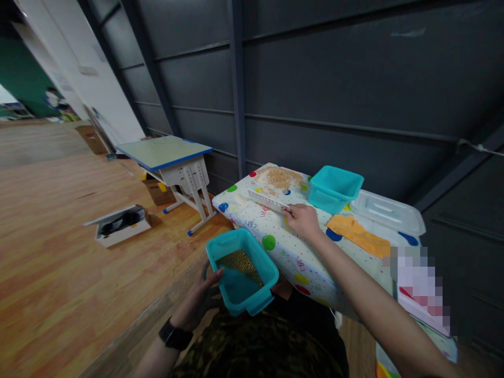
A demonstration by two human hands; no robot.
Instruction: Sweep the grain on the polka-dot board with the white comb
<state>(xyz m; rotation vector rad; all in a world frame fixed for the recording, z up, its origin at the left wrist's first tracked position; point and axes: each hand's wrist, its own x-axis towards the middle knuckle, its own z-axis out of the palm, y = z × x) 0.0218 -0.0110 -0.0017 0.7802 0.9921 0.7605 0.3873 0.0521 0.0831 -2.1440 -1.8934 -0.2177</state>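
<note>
Left hand [205,286] gripped teal tub [242,270] of beans below the table [283,247] edge; right hand [303,220], fingers closed on the near end of white scraper [268,200], its long axis running away leftward, grain pile [277,177] just beyond.

Head view, tilted, down over table [275,231]

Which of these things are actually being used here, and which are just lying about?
In use:
- left hand holding a teal tub of beans
- right hand on a white strip
- grain pile

Lying about:
- empty teal tub
- clear lid
- orange cloth
- school desk
- open box
</note>
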